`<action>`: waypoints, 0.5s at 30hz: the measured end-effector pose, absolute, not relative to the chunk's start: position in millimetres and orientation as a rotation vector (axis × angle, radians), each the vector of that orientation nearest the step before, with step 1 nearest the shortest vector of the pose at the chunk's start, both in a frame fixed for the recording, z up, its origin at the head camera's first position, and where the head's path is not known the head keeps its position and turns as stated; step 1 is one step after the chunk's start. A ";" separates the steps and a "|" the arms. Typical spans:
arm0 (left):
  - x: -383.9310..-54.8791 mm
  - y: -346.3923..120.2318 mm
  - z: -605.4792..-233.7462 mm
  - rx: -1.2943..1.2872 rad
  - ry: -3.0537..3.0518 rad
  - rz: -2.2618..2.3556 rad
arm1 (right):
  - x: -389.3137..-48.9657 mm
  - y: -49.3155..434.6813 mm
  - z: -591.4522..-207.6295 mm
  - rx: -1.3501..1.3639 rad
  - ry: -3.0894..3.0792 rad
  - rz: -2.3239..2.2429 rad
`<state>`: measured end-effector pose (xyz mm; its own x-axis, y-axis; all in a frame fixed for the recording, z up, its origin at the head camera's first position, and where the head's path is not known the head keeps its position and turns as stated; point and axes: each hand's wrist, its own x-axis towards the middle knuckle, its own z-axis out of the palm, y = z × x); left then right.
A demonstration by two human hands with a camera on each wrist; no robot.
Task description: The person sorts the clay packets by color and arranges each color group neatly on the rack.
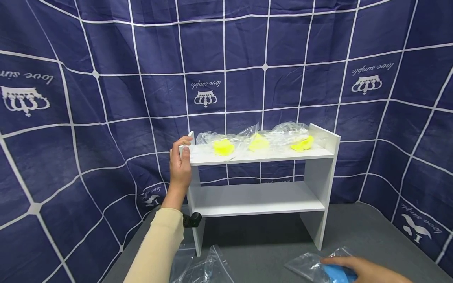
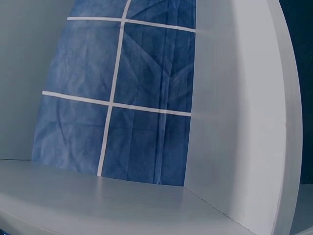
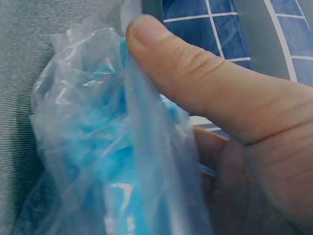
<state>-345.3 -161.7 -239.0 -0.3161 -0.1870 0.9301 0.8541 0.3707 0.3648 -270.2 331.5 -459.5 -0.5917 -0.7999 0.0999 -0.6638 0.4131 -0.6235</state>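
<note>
My left hand (image 1: pixel 180 165) grips the upper left corner of a white two-tier shelf (image 1: pixel 262 196), fingers bent over the side panel and thumb by its front edge. The left wrist view shows only the shelf's inner panel (image 2: pixel 254 117) and lower board, no hand. At the lower right, my right hand (image 1: pixel 364 269) holds a clear plastic bag with a bright blue lump (image 1: pixel 337 272) inside. In the right wrist view its thumb (image 3: pixel 181 63) presses along the side of the crinkled bag (image 3: pixel 98 127); the other fingers are mostly hidden behind it.
Along the top board lie clear bags with yellow lumps: one at left (image 1: pixel 223 147), one mid-board (image 1: pixel 259 142), one at right (image 1: pixel 302 144). More clear bags (image 1: pixel 205 267) lie on the dark grey surface (image 1: pixel 255 239) at front left. A blue checked curtain (image 1: pixel 244 47) surrounds the space.
</note>
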 end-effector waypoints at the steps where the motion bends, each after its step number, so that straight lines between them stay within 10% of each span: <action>1: -345.4 -161.7 -238.9 -0.623 -1.533 -1.187 | -271.2 331.9 -461.5 -1.333 2.471 -0.934; 15: -344.2 -161.9 -239.2 -0.627 -1.524 -1.184 | -276.9 331.6 -480.1 -1.786 2.877 -0.788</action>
